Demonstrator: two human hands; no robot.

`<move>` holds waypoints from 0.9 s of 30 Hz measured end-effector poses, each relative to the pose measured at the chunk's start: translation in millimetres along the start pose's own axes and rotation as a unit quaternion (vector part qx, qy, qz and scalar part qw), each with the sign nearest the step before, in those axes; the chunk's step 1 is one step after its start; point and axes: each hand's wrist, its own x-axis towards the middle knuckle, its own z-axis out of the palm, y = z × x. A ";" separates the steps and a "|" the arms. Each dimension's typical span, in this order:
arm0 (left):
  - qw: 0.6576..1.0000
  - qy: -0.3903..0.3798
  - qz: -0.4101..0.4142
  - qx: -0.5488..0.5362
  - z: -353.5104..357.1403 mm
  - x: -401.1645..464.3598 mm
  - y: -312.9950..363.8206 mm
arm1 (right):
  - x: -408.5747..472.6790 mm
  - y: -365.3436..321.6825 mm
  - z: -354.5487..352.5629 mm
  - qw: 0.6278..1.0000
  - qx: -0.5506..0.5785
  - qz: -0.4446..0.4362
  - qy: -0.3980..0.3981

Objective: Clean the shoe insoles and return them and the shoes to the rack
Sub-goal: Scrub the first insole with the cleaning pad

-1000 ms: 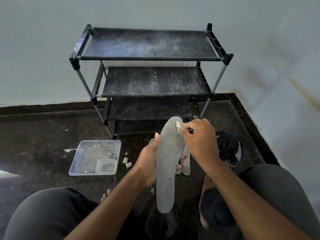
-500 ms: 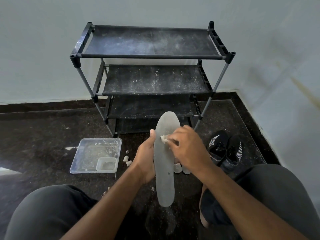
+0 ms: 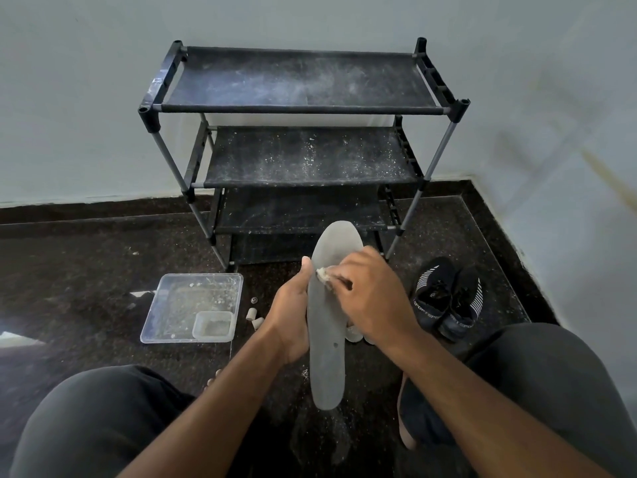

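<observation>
Insole [image 3: 325, 343] in left hand [image 3: 289, 319] grip, right hand [image 3: 370, 298] pinching half-hidden pale wad [image 3: 322, 273], second insole mostly hidden.

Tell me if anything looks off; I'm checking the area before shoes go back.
The rack's shelves are dusted with whitish powder and specks, and similar flecks lie on the floor under the insole.

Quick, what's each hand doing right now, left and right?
Left hand: closed around the grey insole, holding it up by its edge.
Right hand: closed on a small pale wad, pressed against the insole.
</observation>
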 end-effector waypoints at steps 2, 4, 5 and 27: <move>1.000 -0.003 -0.002 0.001 1.9 -1.0 -0.6 | 6.7 7.6 -6.1 0.998 0.005 0.040 0.052; 1.000 -0.004 -0.008 0.016 2.9 -0.9 -4.2 | 11.5 16.6 -12.7 0.991 0.007 0.085 0.107; 1.000 -0.005 -0.007 0.021 3.2 -0.9 -5.2 | 11.7 18.2 -13.9 0.988 0.010 0.098 0.119; 1.000 0.012 -0.013 -0.008 2.9 -2.0 -1.5 | 11.0 13.6 -15.6 0.993 0.031 0.078 0.088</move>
